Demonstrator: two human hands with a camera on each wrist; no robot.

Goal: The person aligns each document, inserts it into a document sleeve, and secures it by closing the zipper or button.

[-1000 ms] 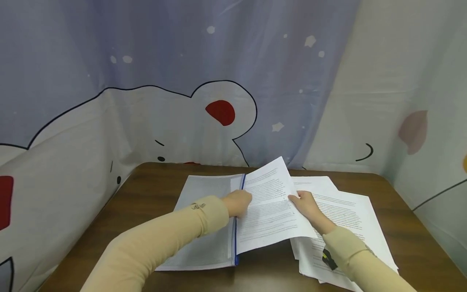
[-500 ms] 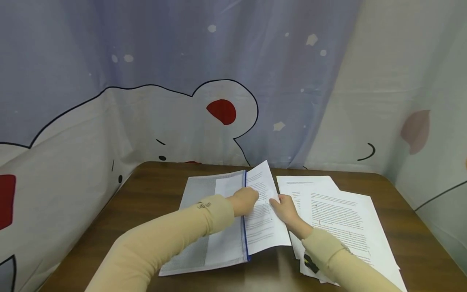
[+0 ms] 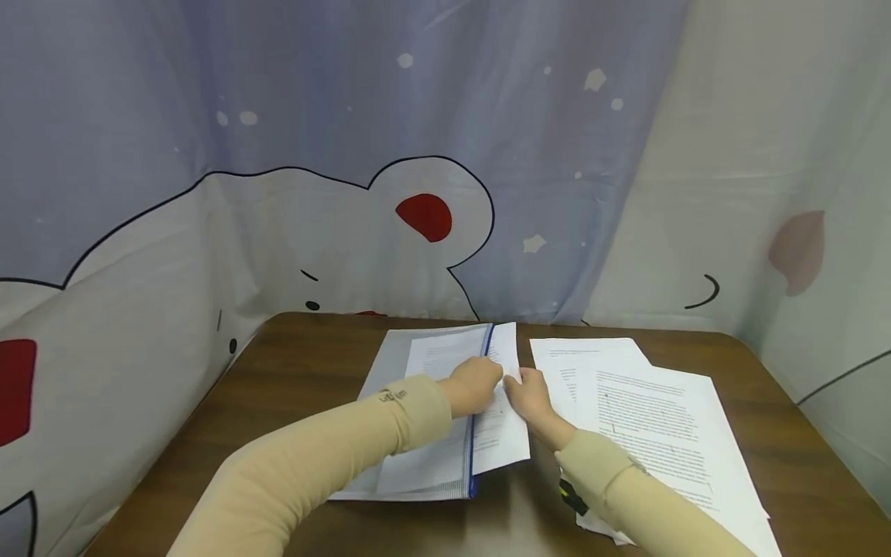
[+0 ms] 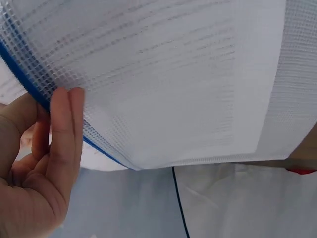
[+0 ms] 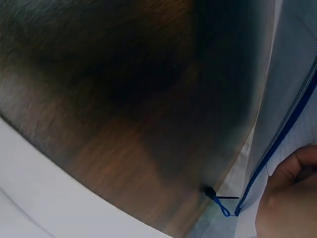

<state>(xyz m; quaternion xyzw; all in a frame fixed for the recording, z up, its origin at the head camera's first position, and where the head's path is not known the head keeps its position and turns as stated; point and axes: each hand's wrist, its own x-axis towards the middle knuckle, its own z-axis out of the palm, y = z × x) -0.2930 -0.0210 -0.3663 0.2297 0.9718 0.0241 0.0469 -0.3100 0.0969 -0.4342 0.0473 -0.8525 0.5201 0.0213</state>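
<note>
A translucent mesh zipper pouch (image 3: 381,371) with a blue-edged opening stands tilted over the table, left of centre in the head view. My left hand (image 3: 475,384) pinches the pouch at that blue edge; in the left wrist view its fingers (image 4: 64,129) lie on the mesh near the rim. Printed paper (image 3: 503,442) is mostly inside the pouch, with a strip sticking out past the opening. On that strip's right edge, my right hand (image 3: 532,398) grips the paper. Its fingertips are partly hidden in the right wrist view, where the hand (image 5: 290,198) shows beside the blue zipper.
Several loose printed sheets (image 3: 647,433) lie overlapping at the right, partly under the right forearm. A dark zipper pull (image 5: 210,192) on a blue cord hangs at the pouch's end. The brown wooden table (image 3: 299,363) backs onto a patterned curtain (image 3: 334,247).
My right hand has moved left, sliding the printed paper deeper into the pouch. The pouch's opening and my left hand have shifted slightly right, and less paper sticks out.
</note>
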